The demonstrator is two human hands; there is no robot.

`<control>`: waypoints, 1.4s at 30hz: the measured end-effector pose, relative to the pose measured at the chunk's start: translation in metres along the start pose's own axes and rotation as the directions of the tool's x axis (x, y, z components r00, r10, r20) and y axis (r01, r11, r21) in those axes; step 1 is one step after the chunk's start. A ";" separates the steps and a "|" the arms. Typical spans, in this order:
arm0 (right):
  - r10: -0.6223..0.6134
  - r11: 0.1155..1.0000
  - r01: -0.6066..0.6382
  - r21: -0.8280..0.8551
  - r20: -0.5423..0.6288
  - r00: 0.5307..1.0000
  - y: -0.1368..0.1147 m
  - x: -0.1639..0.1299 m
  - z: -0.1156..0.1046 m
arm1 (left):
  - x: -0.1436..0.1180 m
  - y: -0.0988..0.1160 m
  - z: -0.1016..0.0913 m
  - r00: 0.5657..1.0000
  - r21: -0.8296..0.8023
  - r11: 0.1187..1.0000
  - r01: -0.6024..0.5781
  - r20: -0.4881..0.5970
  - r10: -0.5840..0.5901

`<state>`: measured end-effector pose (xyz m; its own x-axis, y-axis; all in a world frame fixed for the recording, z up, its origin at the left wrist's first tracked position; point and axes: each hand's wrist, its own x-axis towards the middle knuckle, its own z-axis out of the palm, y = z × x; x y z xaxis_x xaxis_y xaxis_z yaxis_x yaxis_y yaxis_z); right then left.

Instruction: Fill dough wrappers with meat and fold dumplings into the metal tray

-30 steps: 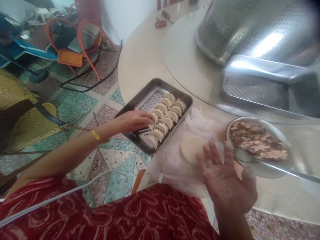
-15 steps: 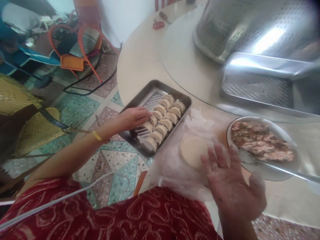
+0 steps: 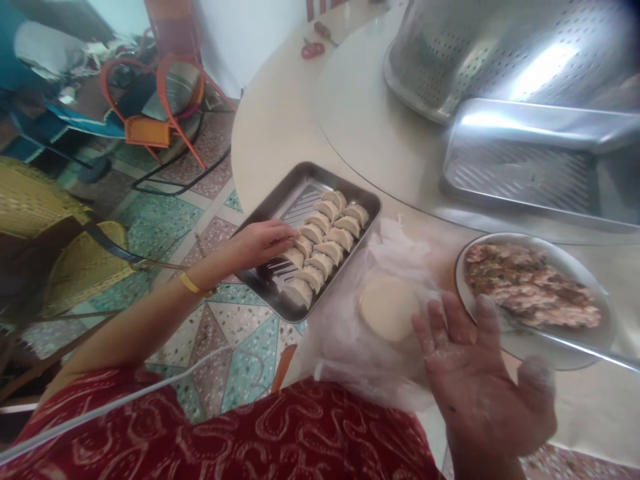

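Observation:
Over the dark metal tray (image 3: 265, 200), my left hand (image 3: 265, 240) has its fingers bunched together on a dumpling (image 3: 301, 245) at the near end of the left row. Several other folded dumplings (image 3: 327, 252) stand in two slanting rows in the tray. My right hand (image 3: 480, 373) is open, palm up, with floury fingers spread and nothing in it. Just left of its fingertips, round dough wrappers (image 3: 387, 310) lie on a floury plastic sheet (image 3: 345, 353). Beyond the hand is a bowl (image 3: 540, 357) of minced filling (image 3: 530, 280), with a metal utensil handle (image 3: 585, 348) reaching over its rim.
An upturned perforated steel colander (image 3: 450, 60) and a second metal tray (image 3: 525, 167) sit on the glass turntable (image 3: 360, 127). Red-handled scissors (image 3: 313, 49) lie near the far table edge. Orange chairs (image 3: 150, 130) and a wicker chair (image 3: 95, 267) stand at left.
My left hand stays at the dumpling and has shifted very slightly left. My right hand has moved a little to the right and down, still open. The view has tilted slightly.

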<state>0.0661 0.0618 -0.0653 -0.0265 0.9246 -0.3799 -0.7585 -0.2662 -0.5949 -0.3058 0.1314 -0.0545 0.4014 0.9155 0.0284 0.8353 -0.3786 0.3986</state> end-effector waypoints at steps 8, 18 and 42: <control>-0.062 0.998 0.062 -0.008 -0.013 0.998 -0.007 -0.005 -0.003 | -0.015 0.008 -0.009 0.997 0.045 0.999 0.004 -0.076 0.000; -0.071 0.997 0.071 -0.011 -0.038 0.997 -0.006 -0.011 -0.008 | -0.020 0.018 0.003 0.952 0.327 0.906 -0.271 -0.048 0.302; -0.206 0.973 0.216 -0.079 0.112 0.972 0.000 -0.028 -0.024 | -0.001 0.154 0.022 0.941 0.180 0.930 -0.321 -0.053 0.335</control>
<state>0.0825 0.0296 -0.0715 0.0579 0.9842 -0.1674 -0.6926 -0.0812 -0.7168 -0.1692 0.0689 -0.0132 0.6377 0.7414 0.2089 0.7154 -0.6706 0.1963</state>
